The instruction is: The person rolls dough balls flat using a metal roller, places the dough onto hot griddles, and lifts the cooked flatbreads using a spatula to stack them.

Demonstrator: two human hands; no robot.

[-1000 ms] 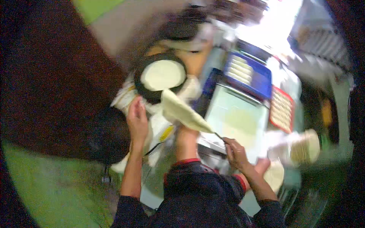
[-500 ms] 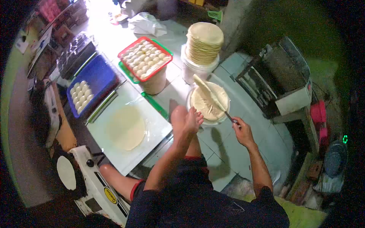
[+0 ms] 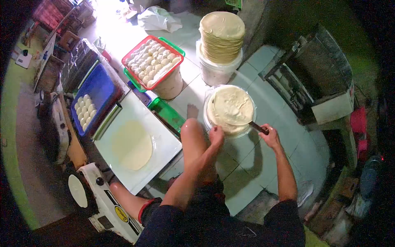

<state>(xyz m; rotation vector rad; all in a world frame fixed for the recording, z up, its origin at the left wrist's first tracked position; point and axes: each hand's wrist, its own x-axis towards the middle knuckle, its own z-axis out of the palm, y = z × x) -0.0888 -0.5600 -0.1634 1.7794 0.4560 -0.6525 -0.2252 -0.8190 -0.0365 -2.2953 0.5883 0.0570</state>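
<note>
My right hand (image 3: 270,136) is closed around the dark handle of a utensil (image 3: 258,127). The utensil's head is hidden at the edge of a round, blistered flatbread (image 3: 232,105). That flatbread lies flat over more flatbread (image 3: 212,117) on a white bucket-like container (image 3: 252,95) lined with clear plastic. My left hand (image 3: 217,135) is closed, its fingers curled at the near-left edge of the container; whether anything is pinched in them is hidden.
A tall flatbread stack (image 3: 222,41) stands on a white bucket (image 3: 218,70). Dough balls fill a red tray (image 3: 150,87) and part of a blue tray (image 3: 105,86). Thin dough (image 3: 133,146) lies on a white board (image 3: 164,148). To the left, a stove (image 3: 111,201) has a pan with flatbread.
The flatbread that hung tilted from the utensil now lies flat on the pile. My left hand has gone from open to curled and lowered slightly. My right hand has shifted slightly right.
</note>
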